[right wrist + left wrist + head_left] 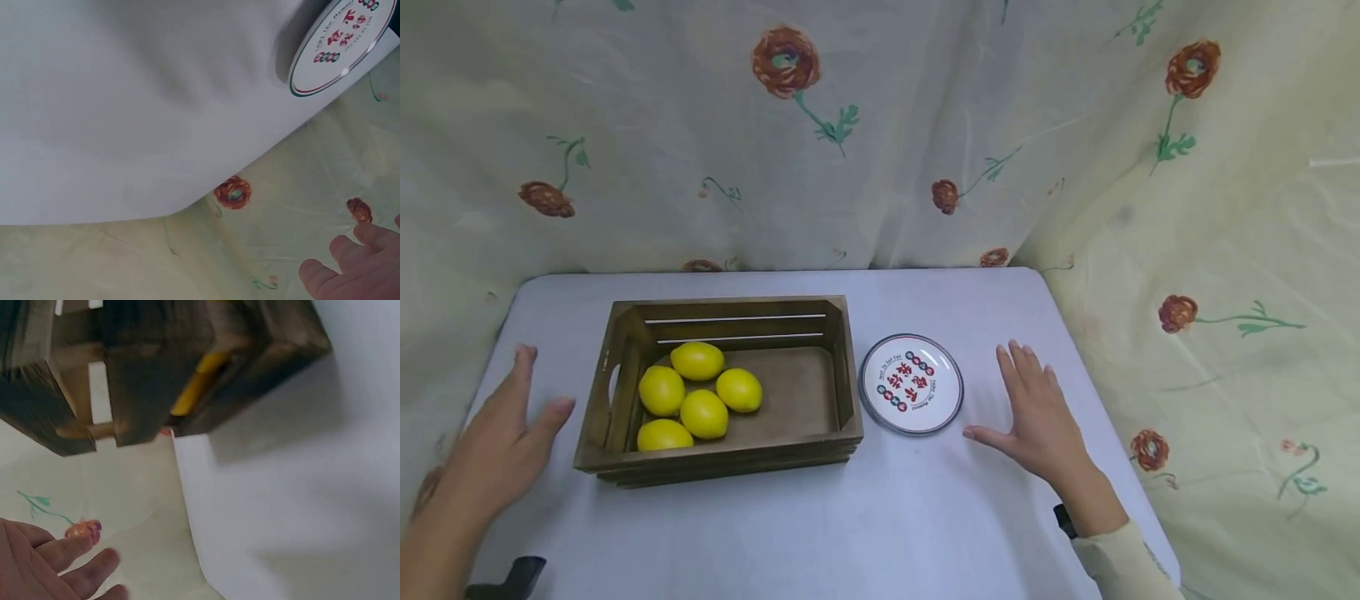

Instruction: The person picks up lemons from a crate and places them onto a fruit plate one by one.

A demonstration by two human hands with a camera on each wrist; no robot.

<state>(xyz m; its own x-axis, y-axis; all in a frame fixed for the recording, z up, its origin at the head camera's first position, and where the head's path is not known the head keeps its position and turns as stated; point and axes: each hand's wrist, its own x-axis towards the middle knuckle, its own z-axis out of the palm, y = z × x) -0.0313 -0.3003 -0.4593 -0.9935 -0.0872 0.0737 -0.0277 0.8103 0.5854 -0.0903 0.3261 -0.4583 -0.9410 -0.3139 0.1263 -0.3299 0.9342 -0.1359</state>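
Several yellow lemons (697, 362) lie in the left half of a brown slatted wooden crate (722, 454). To the crate's right sits a round white plate (912, 384) with a dark rim and red printed characters. My left hand (505, 437) is held off the crate's left side, thumb apart from the fingers, touching nothing. My right hand (1033, 412) hovers to the right of the plate with fingers spread and nothing in it. In the left wrist view, the crate's slats (150, 362) show above the left fingers. The plate (340, 47) appears at the right wrist view's upper right.
Everything stands on a table with a white cover (850, 533). Floral curtains (880, 167) hang close behind the table and along its right side. A dark strap (1063, 521) is on the right wrist, and a dark object (520, 577) is by the left one.
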